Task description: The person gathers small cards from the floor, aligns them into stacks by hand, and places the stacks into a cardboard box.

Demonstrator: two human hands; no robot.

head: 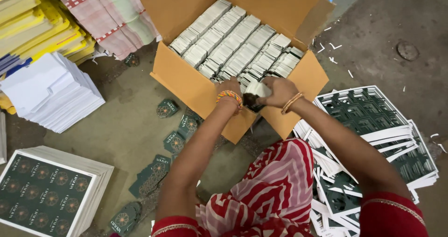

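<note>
Cardboard box (186, 80) on floor, packed with card rows. Left hand (229, 87) and right hand (278, 91) both closed round small card stack (255, 94) at box's near corner. Light, stiff, slippery; likely fans apart, so pinch both ends squarely.

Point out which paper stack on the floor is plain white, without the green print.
The stack of plain white sheets at the left, beside the yellow pile. The printed stack below it and the punched-out sheets at the right show dark green.
</note>
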